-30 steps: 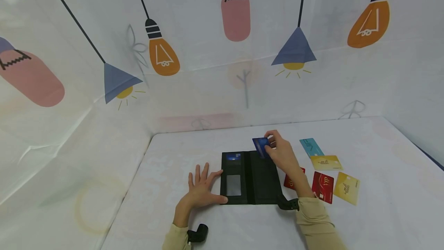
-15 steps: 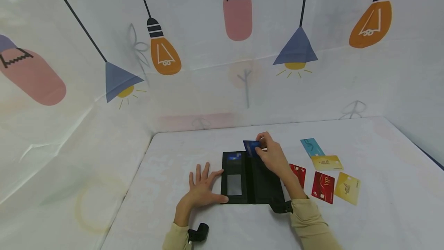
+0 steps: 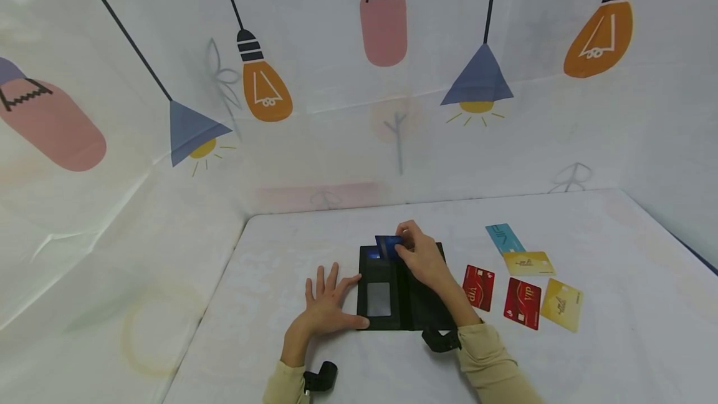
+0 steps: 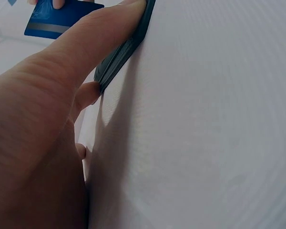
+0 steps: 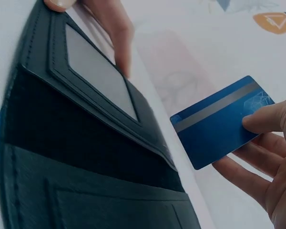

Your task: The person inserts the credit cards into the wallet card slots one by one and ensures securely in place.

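Blue card (image 3: 386,245) at the far edge of the unfolded wallet (image 3: 419,309), pinched near one short end by my right hand (image 3: 422,259). Judged light, stiff, slick; best held there, flat-faced. My left hand (image 3: 327,312), fingers spread, touches the wallet's side.

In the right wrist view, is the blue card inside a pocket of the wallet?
No, the right hand pinches one end of the blue card, and the other end shows outside the wallet.

White wall (image 3: 331,142), printed hanging lamps (image 3: 477,80), white tabletop (image 3: 303,235)
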`<state>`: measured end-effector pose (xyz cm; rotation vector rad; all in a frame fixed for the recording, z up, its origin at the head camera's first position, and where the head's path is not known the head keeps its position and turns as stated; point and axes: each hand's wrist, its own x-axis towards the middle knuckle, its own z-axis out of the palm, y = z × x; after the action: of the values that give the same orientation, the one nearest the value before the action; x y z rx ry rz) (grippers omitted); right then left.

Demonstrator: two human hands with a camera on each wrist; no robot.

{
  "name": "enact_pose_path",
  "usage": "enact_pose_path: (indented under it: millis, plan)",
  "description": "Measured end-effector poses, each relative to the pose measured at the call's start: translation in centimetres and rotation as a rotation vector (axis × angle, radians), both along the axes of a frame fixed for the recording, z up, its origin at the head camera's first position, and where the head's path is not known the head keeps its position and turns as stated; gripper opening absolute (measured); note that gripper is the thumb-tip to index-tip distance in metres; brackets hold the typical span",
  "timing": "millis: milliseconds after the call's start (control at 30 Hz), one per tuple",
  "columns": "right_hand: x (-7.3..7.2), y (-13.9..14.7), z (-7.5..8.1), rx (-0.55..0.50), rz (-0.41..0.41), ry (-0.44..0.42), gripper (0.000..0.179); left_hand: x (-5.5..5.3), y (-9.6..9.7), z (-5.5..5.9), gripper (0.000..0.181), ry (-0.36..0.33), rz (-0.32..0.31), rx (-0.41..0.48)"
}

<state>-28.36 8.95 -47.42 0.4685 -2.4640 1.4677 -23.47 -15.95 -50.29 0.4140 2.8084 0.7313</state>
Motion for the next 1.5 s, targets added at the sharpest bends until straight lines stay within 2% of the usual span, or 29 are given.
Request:
enact_pose_path:
  millis: [433,967,1500]
  plan:
    - [0.3,-1.5,-0.5,-0.035,0.038,0.000,0.025,-0.1,0.0,0.0,0.091,-0.008,-0.001,-0.004]
    - [0.4,-2.2,-0.9,0.000,0.050,-0.026,0.024,-0.2,-0.1,-0.2,0.090,-0.013,-0.005,-0.018]
    - [0.4,-2.5,-1.0,0.058,0.050,0.014,0.027,-0.2,-0.1,-0.2,0.090,-0.004,-0.003,-0.011]
